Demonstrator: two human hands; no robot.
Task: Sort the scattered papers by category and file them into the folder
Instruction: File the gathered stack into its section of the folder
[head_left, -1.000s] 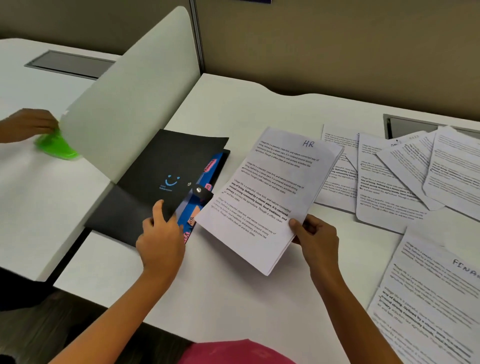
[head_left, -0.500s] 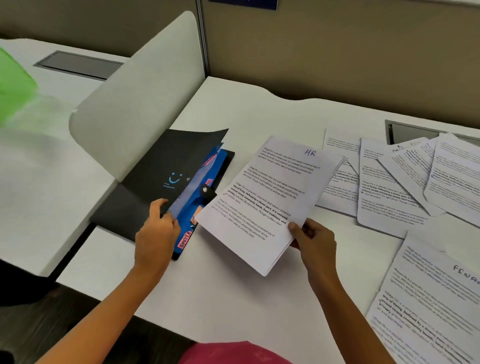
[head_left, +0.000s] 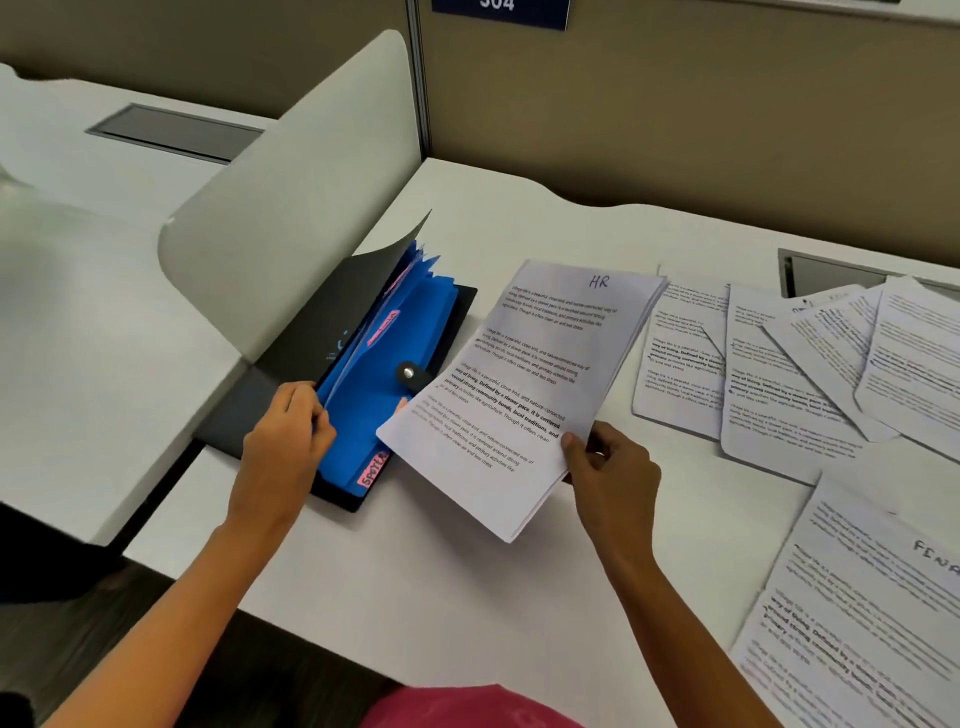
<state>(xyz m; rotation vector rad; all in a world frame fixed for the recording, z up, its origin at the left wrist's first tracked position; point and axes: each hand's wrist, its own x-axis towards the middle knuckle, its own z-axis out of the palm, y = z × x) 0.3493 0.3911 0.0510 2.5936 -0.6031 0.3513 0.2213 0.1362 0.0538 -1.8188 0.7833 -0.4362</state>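
The black folder cover now stands higher, showing smooth blue pockets. My left hand fingers pinch it; my right hand pinches flat HR papers.

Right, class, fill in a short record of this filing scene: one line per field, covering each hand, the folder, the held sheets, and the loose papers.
left hand: lifting the folder's black cover at its near edge
right hand: gripping the HR stack by its near corner
folder: open on the desk, blue pockets showing, pink tabs, one reading SPORT
HR stack: several sheets, tilted above the desk, overlapping the folder's right edge, not yet inside
loose papers: overlapping on the desk at right
near sheet: marked FINA, rest cut off
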